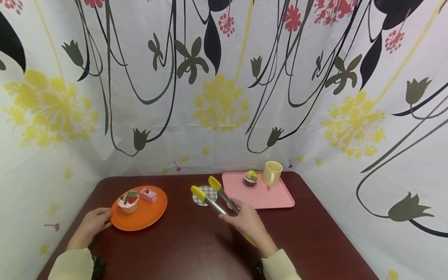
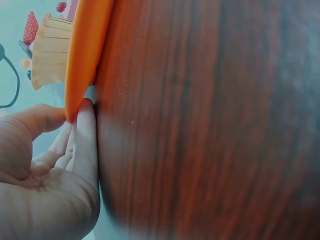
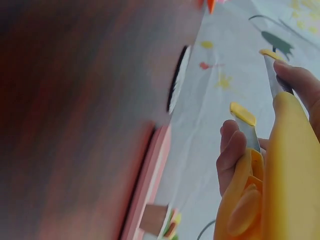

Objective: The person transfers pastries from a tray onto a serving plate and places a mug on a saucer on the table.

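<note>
At the left, my left hand (image 1: pixel 91 223) pinches the rim of an orange plate (image 1: pixel 150 219); the left wrist view shows the thumb above the edge and a finger under it. On that plate sit a toy fruit tart (image 1: pixel 128 203) with a fluted shell and a pink cake slice (image 1: pixel 148 195). My right hand (image 1: pixel 247 223) holds a pair of tongs (image 1: pixel 216 205) with yellow tips and handles. The tongs' arms are spread, with nothing between the tips. They are raised above the table, near a round checked coaster (image 1: pixel 210 198).
A pink tray (image 1: pixel 259 200) lies at the back right of the dark wooden table (image 1: pixel 182 252). It carries a toy cupcake (image 1: pixel 251 177) and a pale yellow mug (image 1: pixel 272 173). Flower-patterned fabric (image 1: pixel 220 147) hangs around the back and sides.
</note>
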Demonstrator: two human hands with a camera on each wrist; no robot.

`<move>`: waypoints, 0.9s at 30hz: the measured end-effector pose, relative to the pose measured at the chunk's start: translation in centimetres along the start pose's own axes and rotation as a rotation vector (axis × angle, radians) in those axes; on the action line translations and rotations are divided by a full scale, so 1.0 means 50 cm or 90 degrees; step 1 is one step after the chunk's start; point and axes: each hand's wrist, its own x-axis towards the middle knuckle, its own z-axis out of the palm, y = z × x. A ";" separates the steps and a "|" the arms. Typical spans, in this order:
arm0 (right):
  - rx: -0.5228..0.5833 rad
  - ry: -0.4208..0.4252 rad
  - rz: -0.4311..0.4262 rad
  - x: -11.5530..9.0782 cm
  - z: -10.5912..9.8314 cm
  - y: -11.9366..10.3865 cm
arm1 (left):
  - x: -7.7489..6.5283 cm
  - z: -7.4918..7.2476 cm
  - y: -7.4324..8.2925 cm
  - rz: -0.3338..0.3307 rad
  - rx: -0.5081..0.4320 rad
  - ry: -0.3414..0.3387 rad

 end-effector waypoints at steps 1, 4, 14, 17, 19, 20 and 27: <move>0.002 0.002 0.009 -0.001 -0.006 0.007 | 0.003 0.000 0.001 0.000 -0.004 0.002; -0.002 0.015 0.038 -0.007 -0.024 0.030 | 0.011 0.000 0.001 0.003 -0.009 0.006; -0.048 0.046 0.104 -0.030 -0.063 0.080 | 0.015 -0.001 -0.012 -0.010 -0.017 0.019; -0.069 0.048 0.121 -0.036 -0.075 0.089 | 0.014 0.000 -0.012 -0.010 -0.014 0.024; -0.077 0.048 0.132 -0.039 -0.083 0.092 | 0.010 0.001 -0.008 -0.006 -0.008 0.028; -0.080 0.049 0.134 -0.040 -0.088 0.094 | 0.008 0.002 -0.006 -0.004 -0.006 0.029; -0.111 0.062 0.157 -0.056 -0.117 0.109 | 0.003 0.006 0.001 0.006 -0.003 0.032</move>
